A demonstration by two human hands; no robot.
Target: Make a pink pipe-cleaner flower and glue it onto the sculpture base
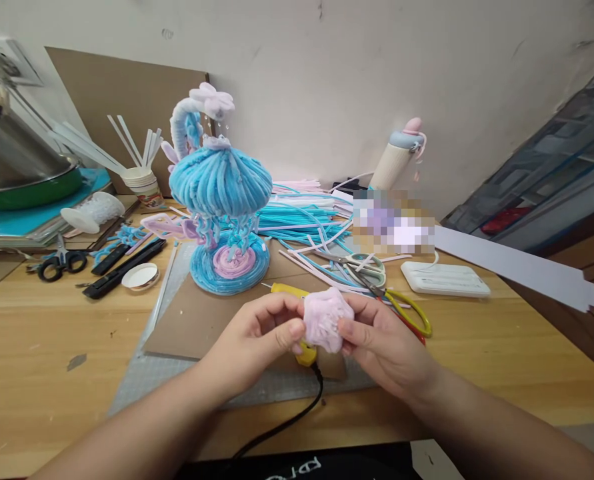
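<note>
Between my two hands is a small pale pink fuzzy flower (327, 319), held above the table's front. My left hand (264, 337) pinches its left edge with thumb and fingers. Its right edge is gripped by my right hand (384, 340), the thumb resting on the front. Beneath the flower lies a yellow corded hot-tool (307, 355), partly hidden by it and my left hand. Behind stands a blue jellyfish-shaped pipe-cleaner piece (220, 180) on a blue and pink coiled base (229, 267), with a pale flower (211, 100) arching over its top.
Brown cardboard (191, 327) lies on a grey cutting mat (131, 373). Blue and pink pipe cleaners (297, 220) pile up behind, with yellow-handled pliers (411, 312) and scissors (369, 267). Black scissors (61, 261), a utility knife (124, 270) and a thread spool (94, 212) are at left.
</note>
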